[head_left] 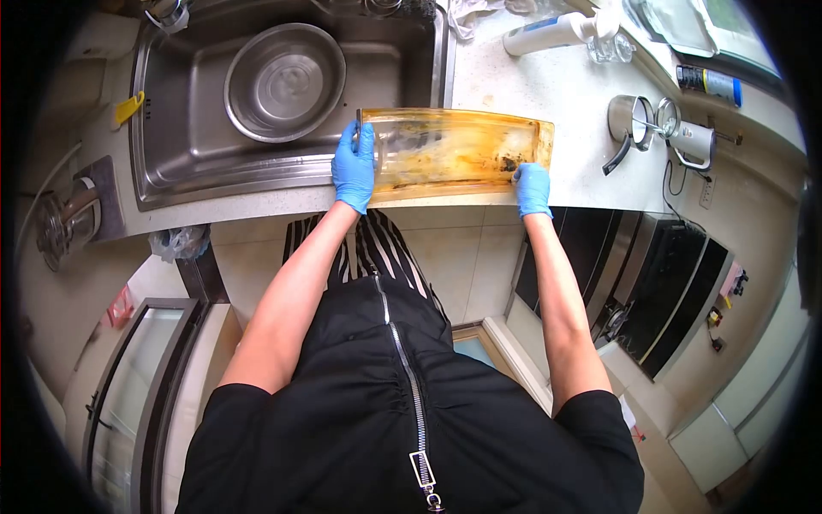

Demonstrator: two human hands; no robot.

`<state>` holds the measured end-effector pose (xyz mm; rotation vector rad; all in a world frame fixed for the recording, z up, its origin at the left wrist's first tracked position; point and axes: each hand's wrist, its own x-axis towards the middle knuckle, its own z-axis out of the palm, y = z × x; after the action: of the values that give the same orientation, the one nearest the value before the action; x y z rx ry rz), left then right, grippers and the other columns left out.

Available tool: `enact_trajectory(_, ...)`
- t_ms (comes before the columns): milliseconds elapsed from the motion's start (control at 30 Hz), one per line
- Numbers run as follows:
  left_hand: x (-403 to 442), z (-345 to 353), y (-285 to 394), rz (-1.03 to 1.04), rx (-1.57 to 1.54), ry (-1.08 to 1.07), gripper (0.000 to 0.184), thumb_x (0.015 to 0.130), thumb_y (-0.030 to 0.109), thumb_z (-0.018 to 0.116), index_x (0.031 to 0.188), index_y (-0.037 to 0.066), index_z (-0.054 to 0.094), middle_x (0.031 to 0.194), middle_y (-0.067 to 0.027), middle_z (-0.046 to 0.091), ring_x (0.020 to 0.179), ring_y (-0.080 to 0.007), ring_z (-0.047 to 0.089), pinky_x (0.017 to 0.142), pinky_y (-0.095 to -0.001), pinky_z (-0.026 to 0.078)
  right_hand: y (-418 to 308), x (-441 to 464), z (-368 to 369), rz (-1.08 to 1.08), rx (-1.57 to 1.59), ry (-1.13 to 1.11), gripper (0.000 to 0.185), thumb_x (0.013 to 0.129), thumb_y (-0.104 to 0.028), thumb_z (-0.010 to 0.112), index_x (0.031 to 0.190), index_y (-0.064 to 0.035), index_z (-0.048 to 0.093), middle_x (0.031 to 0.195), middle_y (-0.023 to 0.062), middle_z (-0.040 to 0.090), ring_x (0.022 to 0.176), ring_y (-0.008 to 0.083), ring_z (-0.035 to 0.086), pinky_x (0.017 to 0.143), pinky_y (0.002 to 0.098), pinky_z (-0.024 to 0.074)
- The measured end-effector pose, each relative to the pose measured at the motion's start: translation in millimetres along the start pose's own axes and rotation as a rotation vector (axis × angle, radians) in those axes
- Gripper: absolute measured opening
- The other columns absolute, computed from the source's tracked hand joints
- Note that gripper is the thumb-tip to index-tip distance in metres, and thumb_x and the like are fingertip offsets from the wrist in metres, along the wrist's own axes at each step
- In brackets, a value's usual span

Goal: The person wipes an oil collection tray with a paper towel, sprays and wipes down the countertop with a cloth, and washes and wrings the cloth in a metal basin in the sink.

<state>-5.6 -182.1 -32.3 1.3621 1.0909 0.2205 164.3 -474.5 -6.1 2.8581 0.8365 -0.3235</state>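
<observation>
A long, shallow panel [454,154], smeared with amber and brown grease, lies across the counter's front edge, its left end over the sink's rim. Blue-gloved, my left hand [354,171] is closed around that left end, thumb on top. My right hand [533,190], gloved the same way, rests on the panel's lower right corner with its fingers curled in. What sits inside those fingers, if anything, is hidden. A dark burnt patch [511,163] shows just beside the fingertips.
Left of the panel, a steel basin [285,83] stands in the metal sink [184,154]. A white bottle [548,34] lies at the back of the counter [492,81]. Rightward are a small pot [629,118] and a white kettle [692,141]. A yellow-handled tool [129,108] rests by the sink.
</observation>
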Motion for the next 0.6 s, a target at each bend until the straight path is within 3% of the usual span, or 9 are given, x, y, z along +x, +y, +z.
enact_trajectory(100,1.5,0.6,-3.6,0.002,-0.036,0.000,0.044,0.085,0.041,0.051,0.113,0.007,0.052,0.074,-0.0105,0.062,0.064,-0.0167,0.056,0.062,-0.0299,0.044,-7.6,-3.2,8.6,0.101,-0.018,0.001,0.006,0.065,-0.008,0.059,0.061,-0.0093,0.063,0.065,0.0157,0.059,0.064,0.0330,0.058,0.060,0.0403,0.0472)
enact_trajectory(333,0.6,1.1,-1.3,-0.048,0.030,-0.008,0.043,0.085,0.041,0.051,0.113,0.009,0.052,0.081,-0.0137,0.064,0.073,-0.0208,0.061,0.066,-0.0315,0.045,-40.9,-7.3,-2.3,0.125,-0.068,0.079,0.007,0.066,-0.008,0.058,0.062,-0.0098,0.063,0.066,0.0157,0.059,0.063,0.0327,0.059,0.059,0.0401,0.0471)
enact_trajectory(400,2.3,2.4,-6.6,-0.027,0.014,-0.005,0.043,0.085,0.042,0.050,0.113,0.009,0.052,0.083,-0.0146,0.064,0.077,-0.0224,0.062,0.067,-0.0320,0.045,-66.9,-7.7,-13.9,0.071,0.070,-0.003,0.007,0.066,-0.007,0.057,0.061,-0.0093,0.061,0.065,0.0158,0.058,0.063,0.0324,0.058,0.058,0.0402,0.0463)
enact_trajectory(467,-3.7,4.6,-7.9,-0.031,0.028,-0.005,0.044,0.085,0.042,0.050,0.113,0.008,0.051,0.085,-0.0152,0.063,0.078,-0.0231,0.061,0.068,-0.0325,0.045,-123.0,-16.6,-7.8,-0.011,0.083,0.049,0.006,0.066,-0.007,0.057,0.061,-0.0091,0.059,0.064,0.0151,0.056,0.063,0.0320,0.057,0.056,0.0405,0.0453)
enact_trajectory(600,-1.3,7.8,-7.4,0.034,0.015,0.018,0.046,0.086,0.042,0.048,0.114,0.006,0.050,0.090,-0.0168,0.062,0.080,-0.0260,0.061,0.069,-0.0343,0.045,-202.9,-31.3,-18.3,-0.022,0.455,0.120,0.004,0.065,-0.006,0.059,0.063,-0.0091,0.058,0.066,0.0135,0.055,0.063,0.0319,0.056,0.057,0.0402,0.0448)
